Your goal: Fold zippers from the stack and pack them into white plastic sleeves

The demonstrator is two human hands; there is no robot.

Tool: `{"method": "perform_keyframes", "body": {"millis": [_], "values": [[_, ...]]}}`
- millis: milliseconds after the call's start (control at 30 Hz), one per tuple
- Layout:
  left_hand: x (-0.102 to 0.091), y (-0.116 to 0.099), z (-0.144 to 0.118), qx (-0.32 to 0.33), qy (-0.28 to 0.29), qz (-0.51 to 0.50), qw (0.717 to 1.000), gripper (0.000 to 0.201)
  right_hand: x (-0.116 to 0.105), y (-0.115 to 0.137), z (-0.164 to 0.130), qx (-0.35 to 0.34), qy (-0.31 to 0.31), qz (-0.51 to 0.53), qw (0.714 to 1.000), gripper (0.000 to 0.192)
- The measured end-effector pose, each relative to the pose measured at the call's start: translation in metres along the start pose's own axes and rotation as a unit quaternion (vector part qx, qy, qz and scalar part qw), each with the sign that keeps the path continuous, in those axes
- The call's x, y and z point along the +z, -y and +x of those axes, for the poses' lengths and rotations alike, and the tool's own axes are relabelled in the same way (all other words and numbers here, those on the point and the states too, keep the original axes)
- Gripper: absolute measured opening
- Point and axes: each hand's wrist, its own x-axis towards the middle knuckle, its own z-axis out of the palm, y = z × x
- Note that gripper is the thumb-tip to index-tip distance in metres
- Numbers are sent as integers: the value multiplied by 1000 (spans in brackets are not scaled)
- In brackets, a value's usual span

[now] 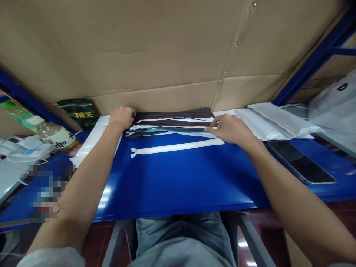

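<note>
A pile of zippers (pixel 178 124) in dark brown, white and teal lies at the back of the blue table, against the cardboard. My left hand (pixel 122 118) is at the pile's left end, its fingers curled round the zipper ends. At the other end, my right hand (pixel 228 128) has thumb and forefinger about the zipper ends, with the other fingers bent. A single white zipper (pixel 178 147) lies apart in front of the pile, nearly straight, with its split end to the left. The undersides of both hands are hidden.
White plastic packets (pixel 283 118) lie at right, beside a phone (pixel 302 161). Another white packet (pixel 93 139) is at left, near a dark green bag (pixel 79 113) and a bottle (pixel 55 135). A cardboard wall (pixel 155 48) stands behind the blue table (pixel 178 181).
</note>
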Motion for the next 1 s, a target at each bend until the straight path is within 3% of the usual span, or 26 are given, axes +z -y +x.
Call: {"method": "perform_keyframes", "body": {"millis": [267, 533, 733, 1000], "values": [[-5, -3, -8, 5, -37, 25, 999, 33, 3, 10, -4, 14, 2, -18, 1000, 37], [-2, -2, -11, 11, -1, 22, 1000, 41, 8, 15, -5, -5, 16, -56, 998, 42], [-8, -7, -14, 1, -17, 54, 998, 48, 10, 18, -5, 11, 28, -58, 998, 43], [-23, -7, -21, -9, -80, -58, 995, 48, 9, 23, -7, -20, 36, -42, 998, 37]]}}
